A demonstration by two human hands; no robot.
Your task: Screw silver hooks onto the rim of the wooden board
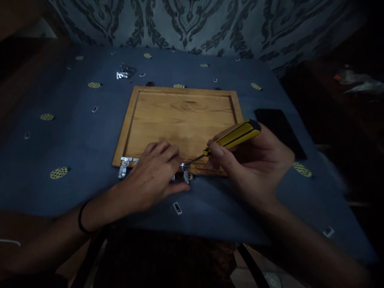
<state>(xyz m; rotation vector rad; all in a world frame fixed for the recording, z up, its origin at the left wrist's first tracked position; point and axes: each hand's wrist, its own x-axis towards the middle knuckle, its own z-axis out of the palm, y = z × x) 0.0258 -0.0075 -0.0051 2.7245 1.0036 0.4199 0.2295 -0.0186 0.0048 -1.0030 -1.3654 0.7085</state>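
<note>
A wooden board with a raised frame (pixel 186 120) lies flat on the table. My right hand (pixel 255 168) grips a yellow and black screwdriver (pixel 237 137), tilted, its tip at a small metal hinge (pixel 185 173) on the board's near edge. Over that edge lies my left hand (pixel 156 172), its fingers curled on the board and its thumb along the front, pinching the hinge in place. Part of the hinge is hidden by the left fingers. Another metal hinge (pixel 123 168) sits at the board's near left corner, beside the left hand.
Several loose metal hinges (pixel 123 74) lie near the table's far left. A black phone (pixel 280 130) rests right of the board. The blue tablecloth (pixel 75 140) bears pineapple prints. Behind it hangs patterned fabric (pixel 186 24). Clear plastic packaging (pixel 357 82) lies at the far right.
</note>
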